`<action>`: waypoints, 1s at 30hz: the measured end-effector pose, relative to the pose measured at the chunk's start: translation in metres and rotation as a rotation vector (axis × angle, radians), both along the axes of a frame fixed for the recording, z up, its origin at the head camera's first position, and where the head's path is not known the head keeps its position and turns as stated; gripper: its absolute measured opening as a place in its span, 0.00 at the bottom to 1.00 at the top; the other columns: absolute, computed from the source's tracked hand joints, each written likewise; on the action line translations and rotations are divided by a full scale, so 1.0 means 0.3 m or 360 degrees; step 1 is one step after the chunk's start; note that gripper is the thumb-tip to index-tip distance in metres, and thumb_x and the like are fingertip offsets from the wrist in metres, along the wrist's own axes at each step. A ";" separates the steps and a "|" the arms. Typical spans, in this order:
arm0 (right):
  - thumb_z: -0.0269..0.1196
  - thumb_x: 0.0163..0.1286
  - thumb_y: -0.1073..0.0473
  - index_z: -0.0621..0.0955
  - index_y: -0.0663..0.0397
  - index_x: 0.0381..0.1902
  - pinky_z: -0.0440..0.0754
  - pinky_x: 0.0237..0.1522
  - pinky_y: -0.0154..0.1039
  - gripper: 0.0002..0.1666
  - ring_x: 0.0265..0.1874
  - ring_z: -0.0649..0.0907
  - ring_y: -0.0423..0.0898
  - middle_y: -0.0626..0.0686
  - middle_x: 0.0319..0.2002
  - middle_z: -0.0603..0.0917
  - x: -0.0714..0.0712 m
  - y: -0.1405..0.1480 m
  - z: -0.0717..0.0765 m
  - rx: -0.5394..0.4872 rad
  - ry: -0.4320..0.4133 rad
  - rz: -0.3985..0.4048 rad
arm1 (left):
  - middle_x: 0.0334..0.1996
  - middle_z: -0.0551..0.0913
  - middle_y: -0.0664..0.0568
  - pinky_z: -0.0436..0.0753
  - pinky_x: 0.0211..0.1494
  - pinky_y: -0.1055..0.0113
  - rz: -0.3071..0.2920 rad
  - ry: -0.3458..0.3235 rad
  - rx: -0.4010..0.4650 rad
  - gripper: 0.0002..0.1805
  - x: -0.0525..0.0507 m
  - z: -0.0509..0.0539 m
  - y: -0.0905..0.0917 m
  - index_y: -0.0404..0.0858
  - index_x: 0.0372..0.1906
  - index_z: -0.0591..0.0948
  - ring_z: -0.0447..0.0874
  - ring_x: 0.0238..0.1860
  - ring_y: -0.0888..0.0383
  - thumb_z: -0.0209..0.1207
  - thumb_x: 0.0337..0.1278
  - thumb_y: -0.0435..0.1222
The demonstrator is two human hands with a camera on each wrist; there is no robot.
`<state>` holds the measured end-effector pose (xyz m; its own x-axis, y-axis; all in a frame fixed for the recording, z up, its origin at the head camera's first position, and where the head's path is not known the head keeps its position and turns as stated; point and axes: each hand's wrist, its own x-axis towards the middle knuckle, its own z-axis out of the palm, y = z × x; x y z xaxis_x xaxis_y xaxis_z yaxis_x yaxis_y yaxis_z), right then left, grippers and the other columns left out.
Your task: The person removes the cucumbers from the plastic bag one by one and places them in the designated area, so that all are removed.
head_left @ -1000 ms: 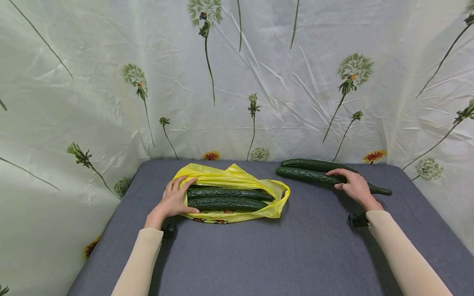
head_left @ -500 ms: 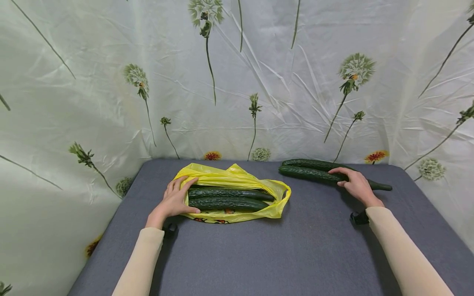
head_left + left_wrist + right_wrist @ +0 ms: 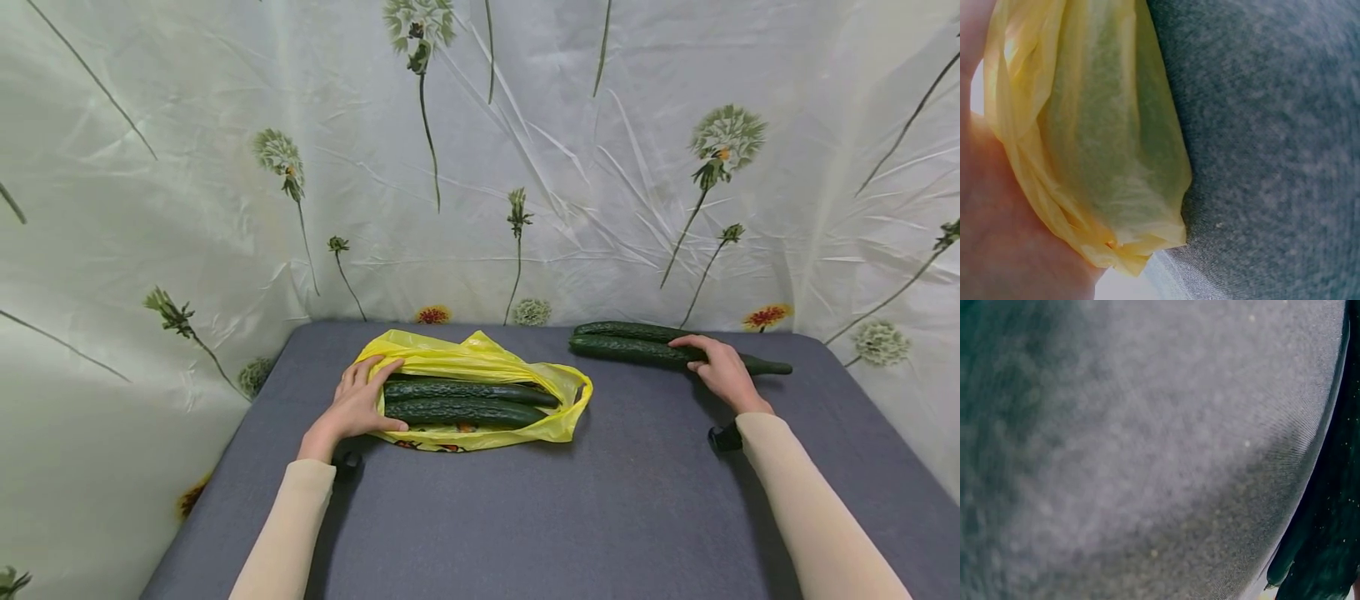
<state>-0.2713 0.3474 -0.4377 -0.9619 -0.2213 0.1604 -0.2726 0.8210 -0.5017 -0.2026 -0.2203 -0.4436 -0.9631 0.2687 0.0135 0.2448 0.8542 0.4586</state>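
Note:
A yellow plastic bag (image 3: 558, 427) lies on its side with its mouth open, and dark green cucumbers (image 3: 465, 411) show inside it. My left hand (image 3: 355, 406) grips the bag's left end, thumb at the near edge and fingers over the far edge. In the left wrist view the bag (image 3: 1104, 125) lies against the palm. At the back right, two more cucumbers lie side by side. My right hand (image 3: 724, 373) holds the nearer cucumber (image 3: 630, 350) near its right part; the farther one (image 3: 626, 329) lies just behind. Cucumber (image 3: 1329, 531) also shows at the right wrist view's edge.
A grey cloth covers the table (image 3: 480, 517). A pale curtain (image 3: 480, 167) printed with dandelions hangs right behind the table's back edge and along its left and right sides.
The right end of the nearer cucumber has swung slightly away from me, bringing it closer alongside the farther one, with my right hand on it. My left hand and the bag have stayed put.

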 end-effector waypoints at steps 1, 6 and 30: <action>0.53 0.60 0.82 0.77 0.61 0.57 0.63 0.27 0.46 0.28 0.19 0.62 0.47 0.73 0.58 0.70 -0.002 0.001 -0.001 0.0002 0.0004 -0.0003 | 0.71 0.49 0.37 0.49 0.60 0.30 0.0002 -0.0002 0.0001 0.56 -0.001 0.001 0.001 0.45 0.73 0.60 0.41 0.68 0.32 0.75 0.36 0.52; 0.52 0.59 0.82 0.77 0.61 0.56 0.63 0.26 0.45 0.28 0.19 0.63 0.47 0.73 0.58 0.71 -0.009 0.005 -0.007 0.0011 0.0027 -0.0005 | 0.71 0.49 0.37 0.49 0.60 0.30 0.0001 0.0004 0.0009 0.56 -0.003 0.000 0.003 0.45 0.73 0.60 0.40 0.68 0.32 0.75 0.36 0.51; 0.58 0.63 0.76 0.77 0.68 0.55 0.64 0.50 0.68 0.21 0.54 0.67 0.72 0.75 0.57 0.70 0.023 0.002 -0.017 -0.0044 -0.0018 -0.0096 | 0.71 0.46 0.38 0.47 0.60 0.30 0.0001 -0.0036 0.0011 0.56 -0.005 -0.012 -0.001 0.46 0.74 0.59 0.38 0.69 0.32 0.75 0.36 0.51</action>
<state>-0.2646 0.3481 -0.4430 -0.9751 -0.1586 0.1548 -0.2173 0.8214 -0.5273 -0.2040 -0.2205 -0.4473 -0.9634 0.2679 -0.0063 0.2337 0.8513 0.4697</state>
